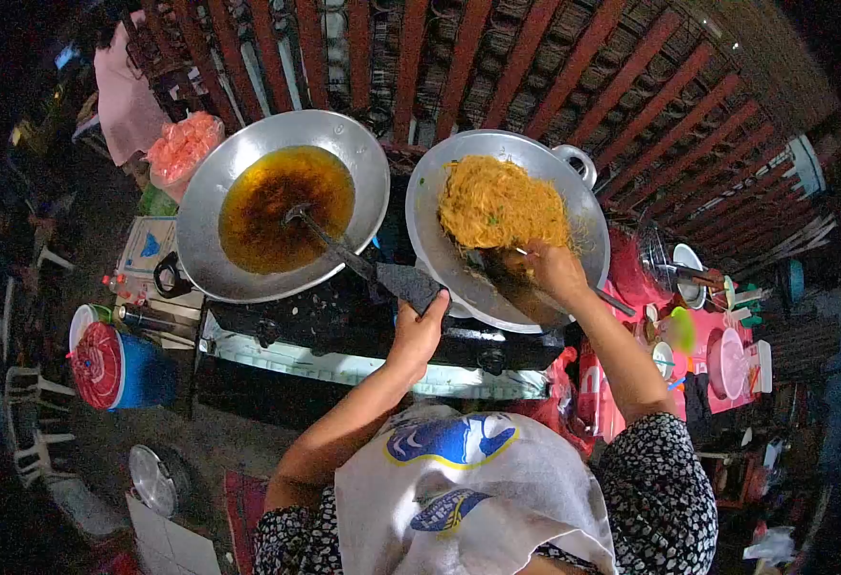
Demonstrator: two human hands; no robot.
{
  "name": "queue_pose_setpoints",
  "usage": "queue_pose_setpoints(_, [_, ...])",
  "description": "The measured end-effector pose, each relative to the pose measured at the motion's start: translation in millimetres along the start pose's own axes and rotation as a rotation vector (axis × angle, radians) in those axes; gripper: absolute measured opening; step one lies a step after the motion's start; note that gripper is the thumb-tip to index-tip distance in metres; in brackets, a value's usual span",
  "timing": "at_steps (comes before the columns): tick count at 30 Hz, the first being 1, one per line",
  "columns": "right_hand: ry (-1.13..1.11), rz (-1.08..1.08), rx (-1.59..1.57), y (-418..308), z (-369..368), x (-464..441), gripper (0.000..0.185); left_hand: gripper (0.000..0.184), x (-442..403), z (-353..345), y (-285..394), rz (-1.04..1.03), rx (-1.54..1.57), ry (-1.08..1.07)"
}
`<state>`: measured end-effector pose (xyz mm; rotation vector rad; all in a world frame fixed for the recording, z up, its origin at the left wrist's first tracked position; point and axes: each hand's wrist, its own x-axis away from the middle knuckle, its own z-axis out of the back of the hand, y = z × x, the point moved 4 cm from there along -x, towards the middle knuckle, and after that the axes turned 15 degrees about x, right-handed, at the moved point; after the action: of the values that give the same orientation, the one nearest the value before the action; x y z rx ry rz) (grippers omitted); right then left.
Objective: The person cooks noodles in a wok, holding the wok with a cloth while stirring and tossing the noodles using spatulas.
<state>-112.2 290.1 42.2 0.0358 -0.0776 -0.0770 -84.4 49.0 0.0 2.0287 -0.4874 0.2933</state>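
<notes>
Two wide metal woks sit side by side on the stove. The right wok holds a heap of orange-yellow noodles with small green bits. My right hand is closed around a utensil at the noodles' lower edge, apparently a spatula; its blade is partly hidden. Beside the right wok's near left rim, my left hand grips a dark folded cloth. In the left wok, brown oily liquid surrounds the head of a dark ladle, whose handle reaches toward the cloth.
Behind the woks stands a red slatted barrier. A bag of pink-orange pieces is at the left wok's far side. Right of the stove, a pink-covered table carries bowls and cups. A blue bucket stands at left.
</notes>
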Motion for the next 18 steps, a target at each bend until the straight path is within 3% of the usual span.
queue_pose_setpoints(3, [0.025,-0.057,-0.018,6.6,27.9,-0.8,0.019,0.045,0.7,-1.9,0.2,-0.010,0.026,-0.010])
queue_pose_setpoints(5, [0.034,0.070,-0.159,21.0,44.1,-2.8,0.013,0.048,0.7,-1.7,-0.5,-0.022,0.043,-0.009])
queue_pose_setpoints(9, [-0.073,0.082,-0.349,38.9,75.5,-0.6,0.011,0.048,0.9,-2.2,0.1,-0.042,0.042,0.016])
queue_pose_setpoints(11, [-0.232,-0.039,-0.397,44.6,85.9,2.7,0.011,0.048,0.7,-3.2,1.4,-0.055,0.036,0.029])
queue_pose_setpoints(12, [-0.143,0.124,-0.313,43.8,98.7,2.8,0.013,0.046,0.6,-2.9,1.2,-0.050,0.050,0.032])
queue_pose_setpoints(18, [-0.201,0.184,0.094,46.5,141.5,21.3,0.017,0.046,-3.0,-0.8,-2.7,0.001,0.080,0.037])
